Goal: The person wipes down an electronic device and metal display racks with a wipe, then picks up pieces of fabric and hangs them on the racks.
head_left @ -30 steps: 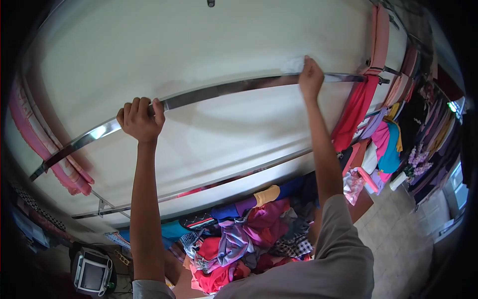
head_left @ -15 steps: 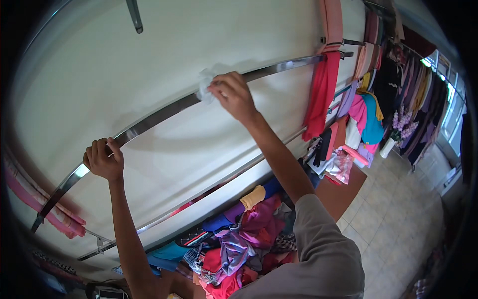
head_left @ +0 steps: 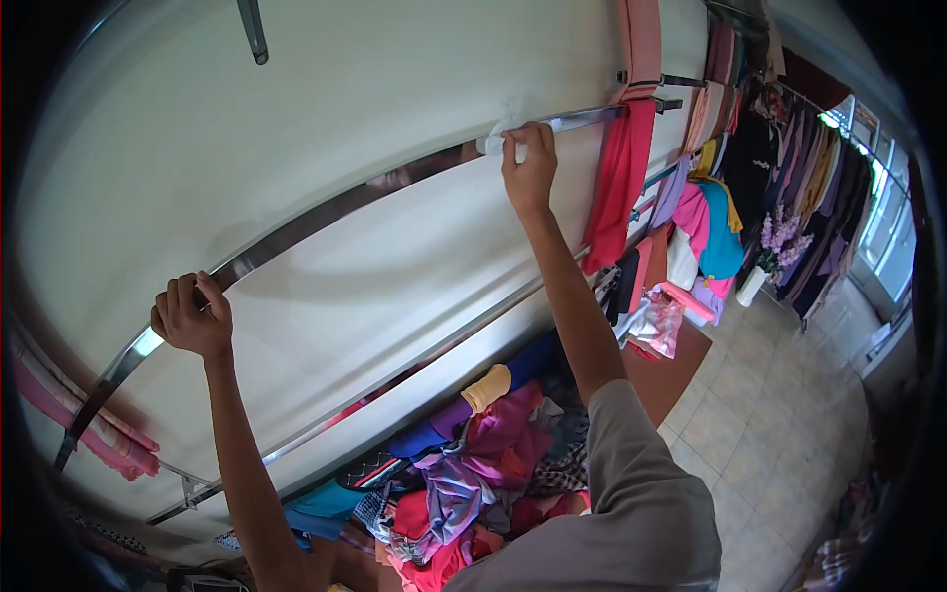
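Note:
A shiny metal rail (head_left: 335,205) runs along the pale wall, rising from lower left to upper right. My left hand (head_left: 193,314) is closed over the rail towards its left end, fingers wrapped on the top. Farther right, my right hand (head_left: 531,166) pinches a crumpled white wipe (head_left: 492,142) against the rail. Whether it is tissue or cloth I cannot tell. Just beyond that hand, a red scarf (head_left: 623,178) hangs from the rail's right end. Pink patterned fabric (head_left: 84,419) hangs at the left end.
Below lies a heap of mixed clothes (head_left: 464,483). A lower rail (head_left: 414,370) crosses the wall beneath. To the right are folded garments (head_left: 715,232), a white vase (head_left: 752,286) with purple flowers, and a rack of hanging clothes (head_left: 819,197) over the tiled floor (head_left: 760,414). A metal bracket (head_left: 253,30) juts out above.
My right hand has slid along the rail to the right with the white wipe, closer to the red scarf. The left hand keeps its grip on the rail. The view has shifted slightly.

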The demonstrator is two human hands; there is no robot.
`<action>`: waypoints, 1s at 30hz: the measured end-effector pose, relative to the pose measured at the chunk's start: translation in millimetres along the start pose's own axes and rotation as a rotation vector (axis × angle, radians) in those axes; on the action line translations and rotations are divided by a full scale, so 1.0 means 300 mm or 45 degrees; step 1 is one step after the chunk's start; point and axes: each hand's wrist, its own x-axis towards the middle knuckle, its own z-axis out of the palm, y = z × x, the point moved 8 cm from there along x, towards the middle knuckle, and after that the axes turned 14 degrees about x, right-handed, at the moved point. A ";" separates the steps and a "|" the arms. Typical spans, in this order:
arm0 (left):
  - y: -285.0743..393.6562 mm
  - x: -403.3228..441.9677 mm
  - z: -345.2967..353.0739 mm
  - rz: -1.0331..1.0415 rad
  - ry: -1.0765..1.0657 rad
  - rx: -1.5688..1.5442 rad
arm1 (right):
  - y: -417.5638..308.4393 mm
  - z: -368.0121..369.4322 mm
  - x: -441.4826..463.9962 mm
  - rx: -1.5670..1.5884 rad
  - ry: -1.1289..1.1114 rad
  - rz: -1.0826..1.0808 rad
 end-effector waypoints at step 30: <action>0.009 -0.001 -0.001 -0.027 -0.022 0.023 | -0.269 0.175 -0.120 0.291 -0.362 0.212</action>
